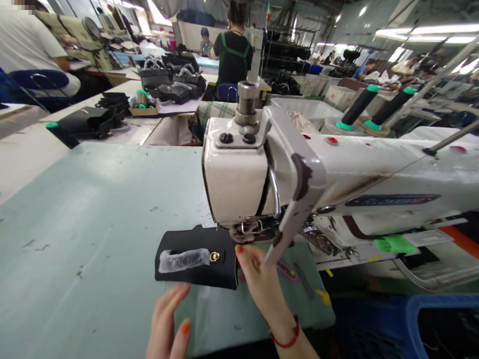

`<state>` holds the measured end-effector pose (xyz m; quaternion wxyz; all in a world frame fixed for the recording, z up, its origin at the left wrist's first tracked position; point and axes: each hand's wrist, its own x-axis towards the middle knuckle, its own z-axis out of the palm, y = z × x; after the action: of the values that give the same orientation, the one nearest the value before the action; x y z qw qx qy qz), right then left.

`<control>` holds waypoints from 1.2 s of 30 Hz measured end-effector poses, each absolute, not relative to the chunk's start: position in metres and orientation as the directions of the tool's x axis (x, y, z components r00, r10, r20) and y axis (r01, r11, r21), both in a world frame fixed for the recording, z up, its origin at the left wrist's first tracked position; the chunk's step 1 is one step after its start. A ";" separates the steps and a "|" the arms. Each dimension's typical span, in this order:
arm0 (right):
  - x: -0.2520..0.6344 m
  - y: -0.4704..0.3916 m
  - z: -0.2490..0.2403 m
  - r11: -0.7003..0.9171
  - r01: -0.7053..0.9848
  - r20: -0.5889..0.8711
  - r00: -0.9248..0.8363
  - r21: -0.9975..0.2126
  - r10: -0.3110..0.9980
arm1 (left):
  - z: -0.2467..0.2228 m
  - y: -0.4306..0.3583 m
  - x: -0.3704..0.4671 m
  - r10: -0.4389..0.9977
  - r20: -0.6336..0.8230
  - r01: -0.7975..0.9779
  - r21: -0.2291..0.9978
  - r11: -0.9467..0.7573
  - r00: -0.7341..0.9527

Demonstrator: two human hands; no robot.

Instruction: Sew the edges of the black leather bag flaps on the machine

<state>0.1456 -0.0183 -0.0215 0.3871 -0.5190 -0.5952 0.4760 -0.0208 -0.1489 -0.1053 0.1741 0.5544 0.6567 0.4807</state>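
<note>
A black leather bag flap (220, 276) lies flat on the pale green table, its upper right part under the sewing machine head (237, 184). A handle wrapped in clear plastic (185, 261) crosses it, with gold ring hardware (214, 257) at one end. My right hand (258, 274) is at the flap's right edge beside the needle area. Its thumb presses at the edge and its other fingers curl, partly hidden. My left hand (168, 319) hovers just below the flap's near edge, fingers and thumb apart, holding nothing.
A pink-edged tool (287, 270) lies right of my right hand, below the machine's grey guard bracket (295, 199). A blue plastic crate (411, 319) stands at lower right. Thread cones (357, 107) stand behind the machine. Black bags (172, 82) sit on a far table; other people work beyond.
</note>
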 end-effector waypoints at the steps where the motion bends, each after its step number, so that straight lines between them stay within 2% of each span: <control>1: 0.140 -0.017 -0.022 0.009 0.248 -0.029 -0.151 -0.969 0.988 | -0.097 -0.130 -0.040 0.942 0.284 0.672 0.735 -0.094 -0.179; 2: 0.135 -0.016 -0.022 0.007 0.245 -0.028 -0.139 -0.970 0.990 | -0.088 -0.107 -0.056 0.970 0.244 0.741 0.647 -0.178 0.021; 4: 0.129 -0.014 -0.023 -0.008 0.231 -0.037 -0.122 -0.973 0.992 | -0.067 -0.059 -0.072 0.932 0.259 0.772 0.527 -0.356 0.253; 7: 0.129 -0.013 -0.023 -0.038 0.206 -0.064 -0.120 -0.978 0.991 | -0.036 -0.012 -0.071 0.829 0.277 0.728 0.396 -0.560 0.486; 9: 0.132 -0.013 -0.022 -0.061 0.190 -0.086 -0.129 -0.980 0.988 | -0.015 -0.004 -0.065 0.807 0.235 0.733 0.338 -0.590 0.541; 13: 0.137 -0.013 -0.021 -0.105 0.160 -0.131 -0.164 -0.981 0.978 | 0.012 -0.012 -0.056 0.852 0.161 0.815 0.248 -0.523 0.498; 19: 0.139 -0.007 -0.026 -0.113 0.163 -0.139 -0.161 -0.980 0.977 | 0.014 -0.014 -0.050 0.862 0.214 0.824 0.260 -0.504 0.460; 24: 0.137 -0.003 -0.024 -0.124 0.190 -0.150 -0.129 -0.974 0.980 | 0.011 -0.011 -0.053 0.870 0.166 0.836 0.241 -0.492 0.464; 30: 0.135 -0.003 -0.020 -0.068 0.251 -0.097 -0.103 -0.966 0.990 | 0.007 -0.009 -0.056 0.870 0.175 0.821 0.288 -0.493 0.461; 34: 0.134 -0.004 -0.019 -0.018 0.280 -0.045 -0.090 -0.960 0.995 | 0.005 -0.004 -0.057 0.871 0.237 0.807 0.330 -0.489 0.431; 36: 0.136 -0.009 -0.021 -0.036 0.257 -0.067 -0.112 -0.966 0.991 | 0.003 -0.002 -0.057 0.863 0.270 0.797 0.339 -0.500 0.427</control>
<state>0.1359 -0.0092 -0.0215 0.3879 -0.5418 -0.5759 0.4737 -0.0569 -0.0017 0.0029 0.0797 0.8408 0.4935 0.2076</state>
